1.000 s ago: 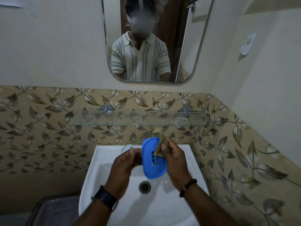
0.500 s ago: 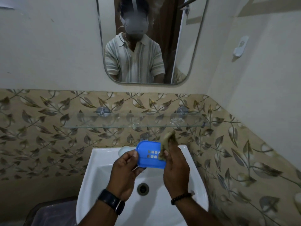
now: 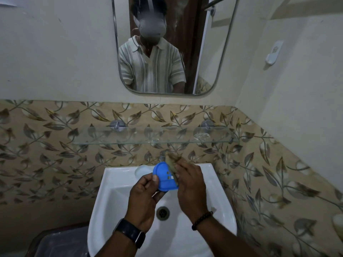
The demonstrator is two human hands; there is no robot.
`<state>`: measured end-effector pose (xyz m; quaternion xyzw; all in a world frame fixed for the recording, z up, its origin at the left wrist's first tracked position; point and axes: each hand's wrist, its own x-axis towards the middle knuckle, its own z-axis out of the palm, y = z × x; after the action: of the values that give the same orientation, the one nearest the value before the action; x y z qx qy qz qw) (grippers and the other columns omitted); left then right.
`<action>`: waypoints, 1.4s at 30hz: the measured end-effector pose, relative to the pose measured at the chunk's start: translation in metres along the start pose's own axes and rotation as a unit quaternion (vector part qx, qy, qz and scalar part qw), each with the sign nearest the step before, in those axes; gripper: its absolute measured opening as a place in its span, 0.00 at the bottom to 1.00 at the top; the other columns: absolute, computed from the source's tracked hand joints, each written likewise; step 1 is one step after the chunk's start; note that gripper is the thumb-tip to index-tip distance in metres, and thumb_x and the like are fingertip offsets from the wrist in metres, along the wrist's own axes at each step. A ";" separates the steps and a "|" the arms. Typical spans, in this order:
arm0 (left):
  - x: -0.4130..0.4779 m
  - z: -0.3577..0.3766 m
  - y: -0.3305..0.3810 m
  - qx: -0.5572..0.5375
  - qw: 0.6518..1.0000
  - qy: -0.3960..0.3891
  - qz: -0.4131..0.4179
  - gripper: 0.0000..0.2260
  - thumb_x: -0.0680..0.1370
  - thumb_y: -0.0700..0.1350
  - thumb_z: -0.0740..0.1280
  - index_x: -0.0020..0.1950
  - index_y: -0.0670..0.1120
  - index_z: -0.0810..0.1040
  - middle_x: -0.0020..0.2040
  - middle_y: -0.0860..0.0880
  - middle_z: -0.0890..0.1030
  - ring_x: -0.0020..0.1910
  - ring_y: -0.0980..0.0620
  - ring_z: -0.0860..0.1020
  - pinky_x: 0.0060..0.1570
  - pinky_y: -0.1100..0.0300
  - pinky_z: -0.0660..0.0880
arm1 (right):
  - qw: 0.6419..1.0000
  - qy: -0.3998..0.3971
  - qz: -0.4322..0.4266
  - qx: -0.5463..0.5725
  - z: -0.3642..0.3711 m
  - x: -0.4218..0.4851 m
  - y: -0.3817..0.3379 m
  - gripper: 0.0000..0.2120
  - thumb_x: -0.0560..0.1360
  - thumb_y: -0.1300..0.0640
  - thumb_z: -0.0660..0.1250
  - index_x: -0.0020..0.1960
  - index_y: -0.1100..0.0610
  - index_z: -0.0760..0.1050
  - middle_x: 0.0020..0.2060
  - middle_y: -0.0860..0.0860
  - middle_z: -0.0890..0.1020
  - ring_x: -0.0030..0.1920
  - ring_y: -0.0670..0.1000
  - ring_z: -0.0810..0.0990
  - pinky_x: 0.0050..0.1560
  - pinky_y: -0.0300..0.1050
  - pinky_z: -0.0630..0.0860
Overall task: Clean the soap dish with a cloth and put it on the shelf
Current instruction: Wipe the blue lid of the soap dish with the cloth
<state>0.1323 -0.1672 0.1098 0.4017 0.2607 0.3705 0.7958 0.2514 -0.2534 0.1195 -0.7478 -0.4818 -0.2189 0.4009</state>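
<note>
The blue soap dish (image 3: 165, 179) is over the white sink (image 3: 111, 176), maybe so drips fall in. The left hand (image 3: 143, 199) pinches its edge to steady it, and the right hand (image 3: 192, 190) presses a bunched cloth (image 3: 171, 160) on it.

The dish (image 3: 164, 179) is showing bright blue against the white sink (image 3: 118, 182), and the cloth (image 3: 171, 160) is looking mottled tan and brown. The tiles (image 3: 46, 154) are carrying a brown-and-grey leaf-and-vine pattern on beige, while the wall (image 3: 55, 52) above is showing plain cream. In the mirror (image 3: 207, 52) a shirt (image 3: 148, 71) is showing cream with grey-green vertical stripes, and a black watch (image 3: 130, 233) and a dark beaded bracelet (image 3: 202, 219) are showing lower down.
</note>
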 end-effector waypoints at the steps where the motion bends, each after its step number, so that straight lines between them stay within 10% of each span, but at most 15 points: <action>1: 0.003 -0.003 0.001 0.000 1.000 0.001 0.000 0.11 0.78 0.45 0.68 0.55 0.39 0.82 0.52 0.41 0.87 0.49 0.46 0.86 0.45 0.56 0.84 | 0.999 -0.016 -0.031 0.033 0.004 -0.004 -0.009 0.18 0.75 0.66 0.64 0.62 0.53 0.78 0.60 0.48 0.79 0.60 0.50 0.76 0.63 0.46 0.75; 6: 0.010 -0.012 0.012 -0.032 0.999 0.009 -0.012 0.08 0.80 0.42 0.66 0.54 0.41 0.84 0.50 0.41 0.87 0.46 0.48 0.86 0.43 0.56 0.83 | 0.982 -0.090 -0.166 -0.017 0.002 -0.018 -0.002 0.17 0.75 0.64 0.69 0.61 0.52 0.78 0.58 0.47 0.80 0.59 0.53 0.78 0.59 0.49 0.75; 14: 0.005 0.002 0.006 -0.055 0.998 0.022 -0.011 0.13 0.79 0.44 0.68 0.58 0.37 0.81 0.52 0.41 0.87 0.47 0.47 0.86 0.45 0.54 0.84 | 0.997 -0.010 0.019 -0.069 -0.003 0.004 -0.005 0.19 0.70 0.71 0.70 0.60 0.59 0.80 0.58 0.53 0.82 0.58 0.56 0.79 0.60 0.51 0.77; 20: 0.006 0.006 0.005 -0.038 0.999 0.008 -0.010 0.08 0.82 0.40 0.65 0.56 0.40 0.82 0.51 0.41 0.87 0.47 0.48 0.86 0.44 0.56 0.84 | 0.984 -0.046 -0.161 -0.058 -0.010 0.000 -0.006 0.13 0.76 0.65 0.66 0.59 0.55 0.80 0.55 0.50 0.82 0.59 0.53 0.78 0.60 0.47 0.74; 26: -0.003 0.017 0.013 -0.057 0.998 -0.002 0.035 0.16 0.77 0.47 0.67 0.58 0.38 0.79 0.54 0.43 0.87 0.51 0.47 0.86 0.52 0.51 0.81 | 0.982 0.058 0.177 0.010 -0.021 0.034 0.021 0.12 0.79 0.63 0.62 0.59 0.62 0.80 0.56 0.56 0.83 0.56 0.58 0.80 0.57 0.50 0.77; 32: -0.003 0.015 0.010 0.030 0.992 -0.018 0.123 0.19 0.75 0.55 0.72 0.59 0.44 0.80 0.53 0.46 0.87 0.51 0.48 0.85 0.47 0.55 0.82 | 0.773 0.009 0.441 0.457 -0.008 0.007 -0.014 0.12 0.81 0.66 0.62 0.47 0.57 0.84 0.44 0.61 0.86 0.44 0.60 0.84 0.48 0.56 0.81; 42: -0.008 -0.009 0.017 0.331 0.883 -0.127 0.308 0.08 0.78 0.52 0.68 0.55 0.54 0.82 0.43 0.57 0.84 0.38 0.59 0.81 0.37 0.63 0.77 | 0.548 -0.108 0.543 0.627 -0.028 0.003 -0.036 0.15 0.76 0.65 0.61 0.58 0.70 0.80 0.54 0.70 0.82 0.48 0.65 0.83 0.46 0.56 0.82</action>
<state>0.1147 -0.1629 0.1204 0.7458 0.1276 0.4348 0.4882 0.2223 -0.2668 0.1519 -0.4439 -0.0380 0.4804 0.7555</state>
